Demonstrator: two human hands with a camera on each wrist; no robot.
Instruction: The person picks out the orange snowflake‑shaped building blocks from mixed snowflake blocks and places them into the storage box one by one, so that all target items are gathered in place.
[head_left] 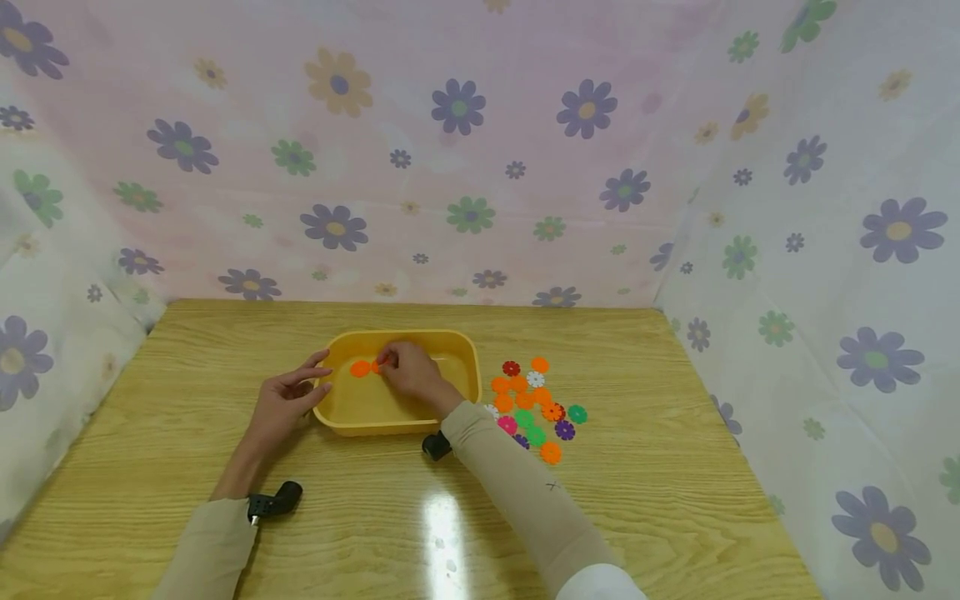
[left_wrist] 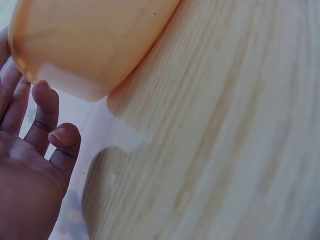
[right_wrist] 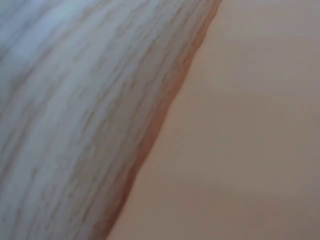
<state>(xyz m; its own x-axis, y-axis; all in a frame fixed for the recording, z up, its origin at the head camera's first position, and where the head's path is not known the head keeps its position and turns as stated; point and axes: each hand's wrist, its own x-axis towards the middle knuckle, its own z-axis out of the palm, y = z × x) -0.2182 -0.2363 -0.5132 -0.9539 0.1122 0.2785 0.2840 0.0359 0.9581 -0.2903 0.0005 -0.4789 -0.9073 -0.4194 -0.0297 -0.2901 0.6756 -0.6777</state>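
Observation:
A yellow plastic bin [head_left: 348,427] stands on the wooden table. Inside it, towards the left, lies an orange disc [head_left: 361,368]. My right hand [head_left: 411,369] reaches over the bin's near right rim and pinches a second orange disc [head_left: 376,367] beside the first. Whether the two discs touch is hard to tell. Against the bin's left end rests my left hand [head_left: 279,406], its fingers spread and loosely bent at the rim. In the left wrist view, fingertips [left_wrist: 45,97] of that hand meet the bin's outer wall [left_wrist: 90,45]. The right wrist view shows only the bin's side and table.
To the right of the bin, several notched flower-shaped discs lie scattered: orange [head_left: 551,452], green [head_left: 536,436], purple [head_left: 565,430], white [head_left: 536,379], pink [head_left: 507,425] and dark red [head_left: 512,367]. Flower-patterned cloth [head_left: 465,150] walls the table's back and sides.

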